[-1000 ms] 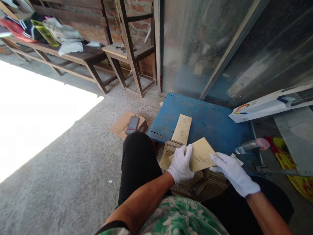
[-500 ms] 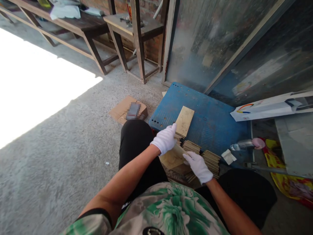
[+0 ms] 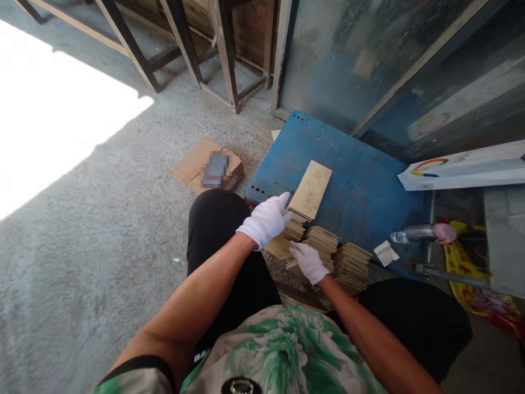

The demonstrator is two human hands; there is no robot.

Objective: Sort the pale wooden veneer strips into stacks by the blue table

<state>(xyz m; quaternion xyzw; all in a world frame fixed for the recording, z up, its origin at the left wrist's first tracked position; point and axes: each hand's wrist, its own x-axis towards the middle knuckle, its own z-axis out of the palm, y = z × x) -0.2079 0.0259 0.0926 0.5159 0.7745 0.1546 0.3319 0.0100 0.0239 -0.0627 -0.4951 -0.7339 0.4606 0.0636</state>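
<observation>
White cotton gloves cover both of my hands. With bent fingers my right hand (image 3: 310,264) grips the right end of a thin tan board (image 3: 279,247), low between my knees. My left hand (image 3: 266,219) is just above that board's left part, index finger stretched out and thumb apart; nothing shows between them. Its lower fingers are partly hidden. Close in front are stacks of similar thin boards: a left stack (image 3: 296,224), a middle stack (image 3: 322,241) and a right stack (image 3: 351,265). One longer flat board (image 3: 311,189) lies beyond my left hand.
A blue plastic pallet (image 3: 361,180) lies ahead, with a crumpled tissue (image 3: 386,253) and a clear bottle (image 3: 414,234) at its right. A cardboard box (image 3: 192,164) with a blurred device sits left. A white paper bag (image 3: 467,167) and glass door (image 3: 324,65) border the far side.
My view has tipped downward. The tan board has dropped lower and tilted away between my hands. My left index finger has stretched forward, and my right hand has shifted left.
</observation>
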